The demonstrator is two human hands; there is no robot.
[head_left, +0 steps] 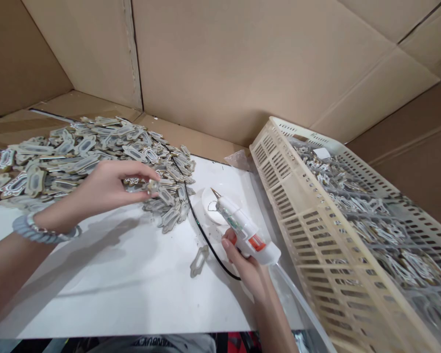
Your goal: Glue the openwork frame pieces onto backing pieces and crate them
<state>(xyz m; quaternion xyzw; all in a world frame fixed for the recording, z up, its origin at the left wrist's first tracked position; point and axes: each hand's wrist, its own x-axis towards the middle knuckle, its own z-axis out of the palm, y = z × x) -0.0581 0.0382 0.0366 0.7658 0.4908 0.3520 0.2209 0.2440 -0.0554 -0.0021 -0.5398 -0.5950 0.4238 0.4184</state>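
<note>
My right hand (pixel 244 262) is wrapped round a white hot glue gun (pixel 242 228) with an orange label. The gun's metal nozzle points up and left, over a small white round dish (pixel 210 208). Between thumb and fingertips, my left hand (pixel 106 189) pinches a small frame-shaped piece (pixel 154 187), seen nearly edge-on and partly covered by the fingers. That hand is above the near right edge of a heap of grey frame-shaped pieces (pixel 95 142). One loose piece (pixel 199 261) lies alone on the white table between my hands.
A cream plastic crate (pixel 290 211) on the right holds clear compartments of small metal frames (pixel 411 264). A black cable (pixel 206 235) crosses the white tabletop (pixel 132 294). Cardboard walls (pixel 224 63) enclose the back and sides. A clear plastic scrap (pixel 238 159) lies near the crate.
</note>
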